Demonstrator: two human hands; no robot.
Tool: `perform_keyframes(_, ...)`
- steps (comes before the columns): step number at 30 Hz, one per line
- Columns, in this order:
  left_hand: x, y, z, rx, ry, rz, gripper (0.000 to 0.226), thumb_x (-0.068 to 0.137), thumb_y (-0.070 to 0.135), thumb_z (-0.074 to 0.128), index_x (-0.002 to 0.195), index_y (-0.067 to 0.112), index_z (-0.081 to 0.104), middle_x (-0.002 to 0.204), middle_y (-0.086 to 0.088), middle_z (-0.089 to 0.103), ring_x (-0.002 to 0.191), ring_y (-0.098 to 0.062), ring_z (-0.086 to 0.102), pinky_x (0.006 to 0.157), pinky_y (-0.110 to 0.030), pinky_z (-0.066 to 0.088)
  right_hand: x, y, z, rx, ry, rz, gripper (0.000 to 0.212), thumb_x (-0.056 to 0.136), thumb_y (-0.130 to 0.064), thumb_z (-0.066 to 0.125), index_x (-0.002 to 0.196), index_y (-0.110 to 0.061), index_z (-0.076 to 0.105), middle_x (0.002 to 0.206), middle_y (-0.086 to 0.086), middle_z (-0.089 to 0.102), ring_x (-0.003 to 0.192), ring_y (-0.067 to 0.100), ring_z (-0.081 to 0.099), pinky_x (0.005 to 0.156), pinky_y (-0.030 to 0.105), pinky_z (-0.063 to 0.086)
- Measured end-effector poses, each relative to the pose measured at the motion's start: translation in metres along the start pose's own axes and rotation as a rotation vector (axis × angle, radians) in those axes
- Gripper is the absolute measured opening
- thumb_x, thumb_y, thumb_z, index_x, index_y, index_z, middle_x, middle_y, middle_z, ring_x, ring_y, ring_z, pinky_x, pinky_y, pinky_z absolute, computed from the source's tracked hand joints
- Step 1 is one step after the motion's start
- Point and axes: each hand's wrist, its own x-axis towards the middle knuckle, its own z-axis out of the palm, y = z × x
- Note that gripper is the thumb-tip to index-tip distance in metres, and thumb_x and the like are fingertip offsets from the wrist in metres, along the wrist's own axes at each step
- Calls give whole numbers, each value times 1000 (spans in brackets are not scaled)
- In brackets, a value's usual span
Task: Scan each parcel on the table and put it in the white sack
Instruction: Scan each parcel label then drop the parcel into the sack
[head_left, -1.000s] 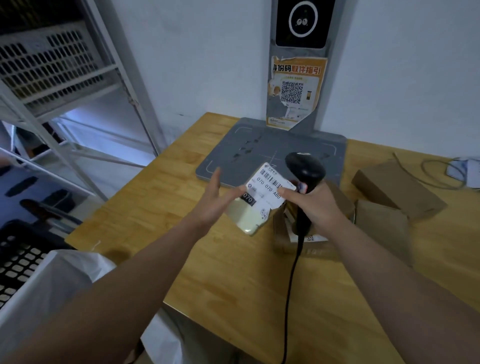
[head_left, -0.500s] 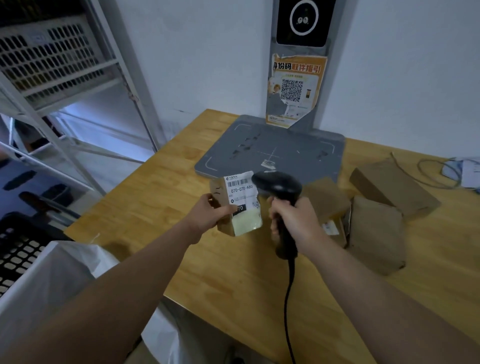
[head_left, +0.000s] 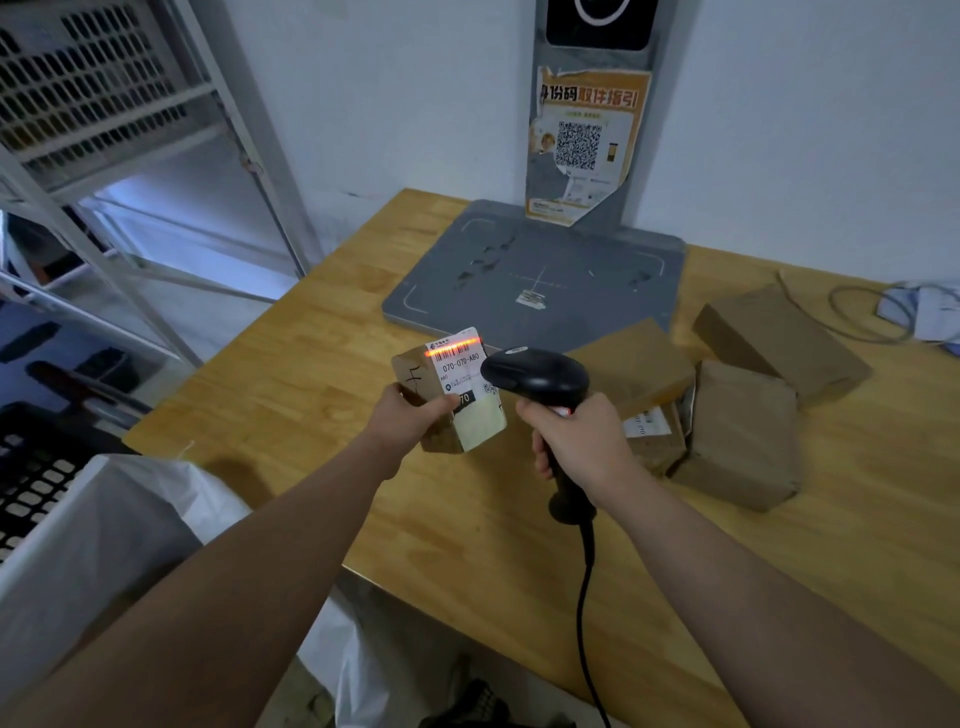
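the left hand (head_left: 410, 418) fingers (head_left: 445, 404) grasped the small brown cardboard parcel (head_left: 462, 379) above the wooden desk (head_left: 467, 545), its label turned up so the red beam of the black corded scanner (head_left: 535, 374), clenched in the right hand (head_left: 576, 441), crossed the barcode.

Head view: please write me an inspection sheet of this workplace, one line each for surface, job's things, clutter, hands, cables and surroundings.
Surface: wooden table, with a grey scan pad at its back.
Job's things: labelled parcel held up, red scan line across its barcode; other brown parcels lie at the table's right; white sack beside the table, lower left.
Clutter: white item at right edge, unclear.
Hands: left hand grips the labelled parcel; right hand grips the black scanner.
Cables: scanner cable hangs past the table's front edge; grey cable loop at far right.
Surroundings: QR poster behind the pad, metal rack and black crate at left.
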Motion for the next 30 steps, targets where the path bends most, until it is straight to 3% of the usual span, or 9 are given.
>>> perform_keyframes(7,-1,-4,-4,5,20,23,61,78,27,78,128,8,48,116,-4,61,104,-21,59,86,-37,53,-7,-4,4,-33,-24,-23,34,87,-21,65,57,-8,57,45,2,53,40,14,53,43,24,44)
perform_keyframes(16,-6,-10,-11,5,-2,18,66,76,30,79,130,11,47,119,-4,60,108,-21,59,91,-40,53,-11,-2,2,-3,-39,-42,35,88,-27,67,60,-9,58,47,0,55,43,14,54,47,24,45)
perform_keyframes(22,-42,-10,-16,-67,-16,28,67,86,30,71,140,12,35,121,-2,56,97,-8,59,72,-21,49,-18,2,1,25,-181,-45,35,87,-28,69,62,-6,60,52,6,56,48,15,56,51,27,48)
perform_keyframes(28,-78,-33,-26,-155,98,7,66,88,34,68,141,13,34,110,2,59,90,-5,61,64,-18,49,-33,18,20,114,-359,-35,13,86,-13,69,77,-6,63,61,6,53,54,17,54,55,31,46)
perform_keyframes(30,-90,-44,-32,-170,134,-8,70,87,37,68,143,13,33,116,-1,59,91,-6,61,65,-18,50,-43,25,32,134,-399,-24,10,85,-9,69,82,-4,61,61,5,50,57,16,52,58,29,45)
